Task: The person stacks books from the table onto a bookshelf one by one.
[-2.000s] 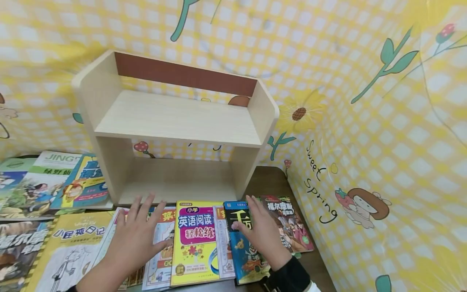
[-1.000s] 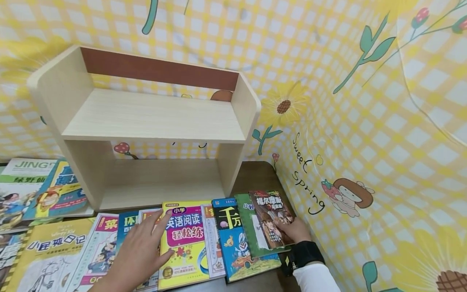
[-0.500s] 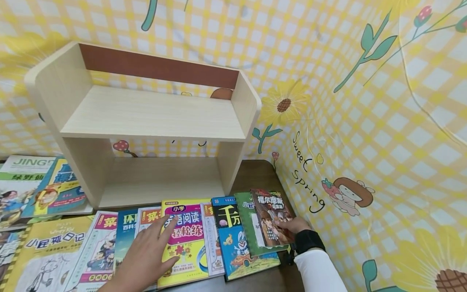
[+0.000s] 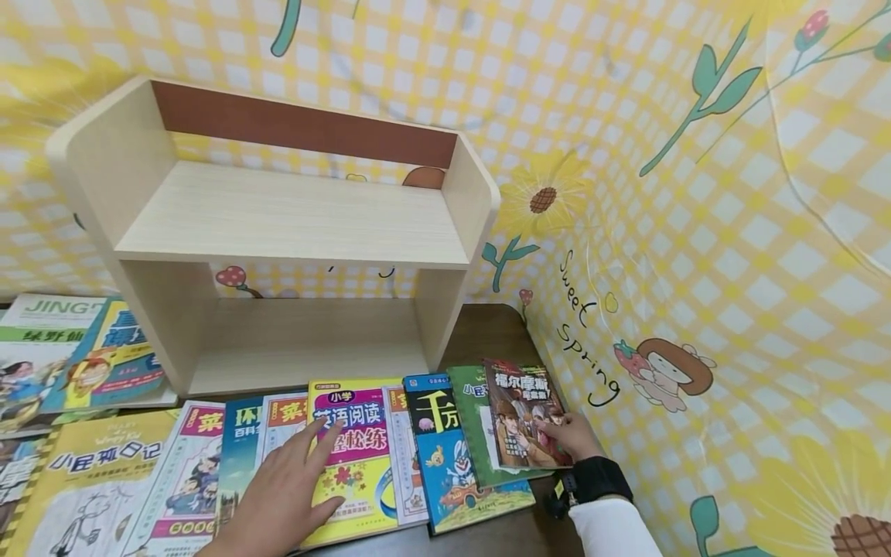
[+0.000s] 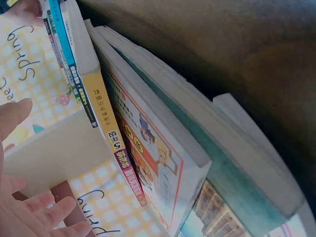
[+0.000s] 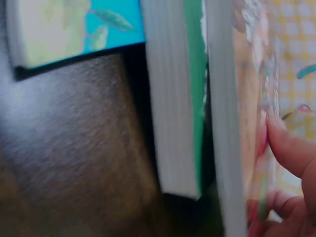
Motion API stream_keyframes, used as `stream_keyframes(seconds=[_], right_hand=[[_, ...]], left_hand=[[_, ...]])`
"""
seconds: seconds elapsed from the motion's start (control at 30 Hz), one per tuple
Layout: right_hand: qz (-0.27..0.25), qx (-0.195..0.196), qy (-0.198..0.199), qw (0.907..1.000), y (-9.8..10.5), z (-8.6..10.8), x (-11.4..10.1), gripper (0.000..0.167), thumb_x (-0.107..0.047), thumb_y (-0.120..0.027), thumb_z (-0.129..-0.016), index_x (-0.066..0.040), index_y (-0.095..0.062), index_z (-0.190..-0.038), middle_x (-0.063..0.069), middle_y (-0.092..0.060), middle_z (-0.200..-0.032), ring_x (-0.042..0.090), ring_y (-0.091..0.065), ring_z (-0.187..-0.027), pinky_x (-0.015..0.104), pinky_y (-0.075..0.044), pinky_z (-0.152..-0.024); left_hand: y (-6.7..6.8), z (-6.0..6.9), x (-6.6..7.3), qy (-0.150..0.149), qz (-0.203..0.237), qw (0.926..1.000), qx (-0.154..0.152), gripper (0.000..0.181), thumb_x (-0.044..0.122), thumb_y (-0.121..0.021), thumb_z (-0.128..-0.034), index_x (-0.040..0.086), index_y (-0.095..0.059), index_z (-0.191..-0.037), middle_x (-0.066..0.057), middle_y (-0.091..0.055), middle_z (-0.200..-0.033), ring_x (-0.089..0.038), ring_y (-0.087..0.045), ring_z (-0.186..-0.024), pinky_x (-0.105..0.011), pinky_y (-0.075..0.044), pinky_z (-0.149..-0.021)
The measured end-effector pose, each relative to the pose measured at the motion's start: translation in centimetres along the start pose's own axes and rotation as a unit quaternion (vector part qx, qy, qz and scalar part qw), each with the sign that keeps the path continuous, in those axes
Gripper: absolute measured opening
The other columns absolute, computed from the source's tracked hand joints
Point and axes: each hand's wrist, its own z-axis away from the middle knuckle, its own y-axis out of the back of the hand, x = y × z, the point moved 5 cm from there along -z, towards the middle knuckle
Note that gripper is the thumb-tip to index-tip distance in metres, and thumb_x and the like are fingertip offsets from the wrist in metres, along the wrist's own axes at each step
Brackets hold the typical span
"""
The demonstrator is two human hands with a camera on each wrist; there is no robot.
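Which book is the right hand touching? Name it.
The brown book, rightmost in the row, partly covering the green book in the head view; the right hand is on its cover.

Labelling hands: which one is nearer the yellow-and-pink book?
Left. The left hand is over the left edge of the yellow-and-pink book; the right hand is farther right, gripping the brown book.

"What's covered?"
"Part of the green rectangular paperback [image 4: 479, 422], under the brown illustrated paperback [image 4: 520, 418]."
"Cut off?"
"The yellow cartoon-covered book [image 4: 83, 495], at the head view's bottom edge."
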Motion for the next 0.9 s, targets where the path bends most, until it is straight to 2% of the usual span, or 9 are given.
stream_keyframes(seconds=[0.1, 0.17, 0.2, 0.27, 0.33, 0.4, 0.53, 0.7, 0.9], right_hand=[[-0.091, 0.012, 0.006, 0.9957, 0.2, 0.6, 0.3, 0.035, -0.004, -0.058, -0.092, -0.007, -0.034, -0.068, 0.006, -0.037, -0.068, 0.015, -0.032, -0.055, 0.025, -0.029, -0.051], [-0.111, 0.023, 0.001, 0.9935, 0.2, 1.2, 0.5, 0.021, -0.002, -0.052, -0.095, 0.001, -0.042, -0.077, 0.013, -0.043, -0.075, 0.022, -0.044, -0.064, 0.028, -0.038, -0.058], [-0.123, 0.030, -0.003, 0.9920, 0.1, 1.4, 0.7, 0.012, 0.000, -0.049, -0.096, 0.007, -0.047, -0.087, 0.021, -0.049, -0.086, 0.028, -0.050, -0.075, 0.032, -0.044, -0.066], [-0.136, 0.041, -0.028, 0.9895, 0.1, 2.0, 0.9, 0.022, -0.001, -0.045, -0.098, 0.015, -0.047, -0.113, 0.033, -0.048, -0.117, 0.040, -0.050, -0.102, 0.045, -0.046, -0.088], [-0.147, 0.045, -0.048, 0.9870, 0.3, 2.8, 0.8, 0.041, -0.005, -0.042, -0.100, 0.013, -0.035, -0.137, 0.035, -0.032, -0.142, 0.045, -0.035, -0.127, 0.055, -0.032, -0.106], [-0.155, 0.047, -0.059, 0.9850, 0.5, 3.3, 0.8, 0.050, -0.007, -0.041, -0.101, 0.011, -0.025, -0.145, 0.035, -0.022, -0.149, 0.046, -0.026, -0.135, 0.058, -0.023, -0.111], [-0.148, 0.047, -0.057, 0.9863, 1.6, 4.3, 0.8, 0.053, -0.008, -0.042, -0.101, 0.011, -0.022, -0.146, 0.036, -0.019, -0.150, 0.047, -0.023, -0.137, 0.059, -0.021, -0.112], [-0.113, 0.031, -0.048, 0.9919, 2.5, 5.5, -0.1, 0.049, -0.008, -0.045, -0.100, 0.008, -0.031, -0.144, 0.034, -0.029, -0.146, 0.046, -0.031, -0.132, 0.059, -0.026, -0.109], [-0.059, -0.007, 0.016, 0.9981, 1.3, 6.9, -3.4, 0.045, -0.007, -0.054, -0.097, 0.008, -0.046, -0.138, 0.032, -0.048, -0.136, 0.042, -0.049, -0.121, 0.049, -0.045, -0.098]], left_hand=[[0.0, 0.0, -0.2, 0.009, 0.001, 1.0000, 0.001, 0.104, 0.049, -0.085, -0.0644, 0.016, -0.035, -0.149, -0.017, -0.038, -0.148, -0.043, -0.042, -0.129, -0.064, -0.038, -0.099], [0.0, 0.0, -0.4, 0.013, 0.003, 0.9999, 0.002, 0.104, 0.050, -0.085, -0.0646, 0.015, -0.035, -0.150, -0.018, -0.038, -0.148, -0.044, -0.043, -0.128, -0.065, -0.038, -0.098], [0.1, 0.0, -0.4, 0.016, 0.005, 0.9999, -0.001, 0.104, 0.049, -0.084, -0.0650, 0.015, -0.035, -0.150, -0.018, -0.038, -0.148, -0.044, -0.043, -0.128, -0.065, -0.039, -0.098], [0.1, -0.1, -0.5, 0.022, 0.010, 0.9997, -0.005, 0.104, 0.049, -0.084, -0.0653, 0.015, -0.035, -0.150, -0.019, -0.038, -0.148, -0.045, -0.043, -0.127, -0.065, -0.039, -0.097], [0.0, 0.0, -0.5, 0.027, 0.016, 0.9995, -0.010, 0.103, 0.048, -0.084, -0.0659, 0.014, -0.034, -0.150, -0.020, -0.038, -0.147, -0.045, -0.043, -0.127, -0.066, -0.039, -0.097], [0.1, 0.0, -0.6, 0.032, 0.021, 0.9992, -0.013, 0.103, 0.048, -0.084, -0.0661, 0.014, -0.034, -0.150, -0.020, -0.037, -0.148, -0.045, -0.043, -0.128, -0.066, -0.039, -0.097], [-0.1, 0.1, -0.9, 0.032, 0.027, 0.9991, -0.012, 0.102, 0.048, -0.084, -0.0667, 0.013, -0.035, -0.150, -0.020, -0.036, -0.149, -0.045, -0.042, -0.128, -0.065, -0.039, -0.097], [-0.2, 0.1, -1.3, 0.030, 0.034, 0.9989, -0.011, 0.101, 0.044, -0.084, -0.0682, 0.011, -0.035, -0.149, -0.021, -0.036, -0.148, -0.045, -0.042, -0.128, -0.064, -0.039, -0.097], [-0.7, 0.1, -1.7, 0.049, 0.065, 0.9958, -0.042, 0.102, 0.042, -0.085, -0.0677, 0.011, -0.034, -0.150, -0.021, -0.037, -0.147, -0.044, -0.042, -0.128, -0.062, -0.044, -0.093]])
